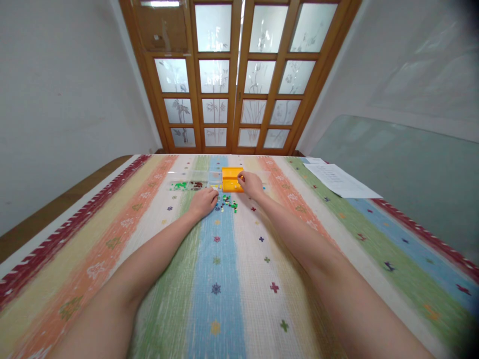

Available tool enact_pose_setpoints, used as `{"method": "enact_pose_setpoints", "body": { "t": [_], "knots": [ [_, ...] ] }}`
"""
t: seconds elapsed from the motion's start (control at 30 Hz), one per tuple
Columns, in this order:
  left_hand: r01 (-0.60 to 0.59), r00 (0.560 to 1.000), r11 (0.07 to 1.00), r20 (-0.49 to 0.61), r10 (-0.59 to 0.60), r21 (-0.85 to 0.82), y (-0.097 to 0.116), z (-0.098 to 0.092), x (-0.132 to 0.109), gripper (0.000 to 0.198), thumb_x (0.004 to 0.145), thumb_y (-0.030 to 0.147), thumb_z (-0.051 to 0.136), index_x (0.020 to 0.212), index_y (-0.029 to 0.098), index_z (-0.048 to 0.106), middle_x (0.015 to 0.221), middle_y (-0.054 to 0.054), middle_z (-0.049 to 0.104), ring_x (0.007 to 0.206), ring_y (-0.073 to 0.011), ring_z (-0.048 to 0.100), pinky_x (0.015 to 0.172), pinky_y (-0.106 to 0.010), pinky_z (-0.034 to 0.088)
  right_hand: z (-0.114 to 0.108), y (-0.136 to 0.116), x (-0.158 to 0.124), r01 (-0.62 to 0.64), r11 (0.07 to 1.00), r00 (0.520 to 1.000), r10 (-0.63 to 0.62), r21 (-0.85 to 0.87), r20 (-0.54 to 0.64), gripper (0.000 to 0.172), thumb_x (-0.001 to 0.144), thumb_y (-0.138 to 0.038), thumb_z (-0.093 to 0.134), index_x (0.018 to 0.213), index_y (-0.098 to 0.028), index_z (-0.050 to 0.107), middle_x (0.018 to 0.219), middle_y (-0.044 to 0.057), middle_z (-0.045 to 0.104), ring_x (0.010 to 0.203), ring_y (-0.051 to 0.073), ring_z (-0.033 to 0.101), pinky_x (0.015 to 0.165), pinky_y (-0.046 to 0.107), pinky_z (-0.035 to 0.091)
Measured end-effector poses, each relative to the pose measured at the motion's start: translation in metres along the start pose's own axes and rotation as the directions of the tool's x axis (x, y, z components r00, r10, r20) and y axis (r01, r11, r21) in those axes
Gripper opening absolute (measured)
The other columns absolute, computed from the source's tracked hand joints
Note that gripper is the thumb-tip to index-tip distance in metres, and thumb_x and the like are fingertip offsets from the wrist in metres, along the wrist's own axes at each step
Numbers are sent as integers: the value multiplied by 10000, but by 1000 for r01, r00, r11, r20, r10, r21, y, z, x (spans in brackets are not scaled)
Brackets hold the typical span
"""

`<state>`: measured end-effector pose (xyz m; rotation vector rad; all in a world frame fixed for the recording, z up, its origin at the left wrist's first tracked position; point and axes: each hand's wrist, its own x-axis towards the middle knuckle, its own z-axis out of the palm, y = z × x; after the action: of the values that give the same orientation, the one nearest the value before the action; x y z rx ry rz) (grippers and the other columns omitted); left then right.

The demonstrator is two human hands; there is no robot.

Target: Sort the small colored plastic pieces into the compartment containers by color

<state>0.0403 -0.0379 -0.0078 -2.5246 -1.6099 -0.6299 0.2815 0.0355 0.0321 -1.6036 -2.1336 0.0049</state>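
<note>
Well, orange box (228,184) lay open on tablecloth (220,259), long axis crosswise, far half toward doors (232,142); right hand (251,184), fingertips pinched, hid part of box's right edge; left hand (204,202) curled left of box; couldn't tell what either held; clear tray (189,176) left of box; loose pieces (234,205) nearside.

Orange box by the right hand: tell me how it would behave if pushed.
The orange box looks stiff, judging by its straight edges. Flat-sided, it should slide rather than roll. It appears open, so anything loose inside might shift.
</note>
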Motion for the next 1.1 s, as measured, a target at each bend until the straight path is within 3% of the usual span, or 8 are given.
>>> {"method": "enact_pose_setpoints", "body": {
  "t": [0.2, 0.4, 0.53, 0.67, 0.83, 1.1],
  "knots": [
    [6, 999, 1000, 47, -6, 3, 0, 0, 0, 254, 1016, 281, 497, 1149, 219, 704, 1104, -104, 720, 1057, -257, 651, 923, -360, 480, 8, 6, -23, 126, 991, 991, -127, 36, 36, 262, 1016, -238, 523, 1168, -197, 733, 1185, 98, 756, 1050, 231, 679, 877, 296, 464],
    [58, 994, 998, 99, -55, -29, -1, -2, 3, 300, 1009, 322, 528, 1234, 244, 711, 1168, -76, 761, 1045, -239, 691, 896, -323, 497, 7, 15, -49, 249, 965, 960, -257, 87, 109, 228, 1004, -245, 562, 1118, -199, 754, 1121, 84, 774, 990, 216, 690, 840, 276, 449],
    [86, 986, 996, 145, -85, 3, 6, -1, 14, 274, 1000, 376, 545, 1127, 256, 757, 1052, -70, 787, 969, -245, 712, 831, -313, 495, 14, 21, -60, 254, 963, 956, -264, 95, 125, 226, 1013, -253, 550, 1075, -201, 761, 1069, 80, 778, 959, 203, 685, 824, 266, 435],
    [190, 975, 981, 113, -194, 49, 18, 4, 32, 306, 988, 405, 543, 1089, 240, 780, 1041, -97, 791, 979, -265, 716, 818, -321, 500, 20, 22, -63, 250, 963, 959, -261, 102, 111, 228, 1015, -273, 545, 1041, -207, 762, 1022, 67, 775, 922, 193, 674, 799, 260, 418],
    [278, 945, 957, 158, -288, 79, 24, 4, 47, 278, 928, 373, 600, 1036, 224, 809, 1013, -122, 795, 970, -274, 722, 826, -326, 512, 21, 21, -62, 263, 960, 956, -273, 98, 108, 227, 1009, -277, 545, 1028, -210, 761, 1015, 62, 775, 907, 191, 668, 786, 264, 406],
    [196, 953, 978, 221, -206, 67, 24, -4, 53, 220, 874, 285, 620, 976, 231, 807, 995, -103, 795, 960, -254, 718, 827, -309, 508, 20, 19, -62, 279, 955, 951, -289, 97, 111, 227, 1008, -268, 543, 1020, -213, 762, 1021, 65, 778, 925, 195, 674, 795, 266, 405]
  ]
}}
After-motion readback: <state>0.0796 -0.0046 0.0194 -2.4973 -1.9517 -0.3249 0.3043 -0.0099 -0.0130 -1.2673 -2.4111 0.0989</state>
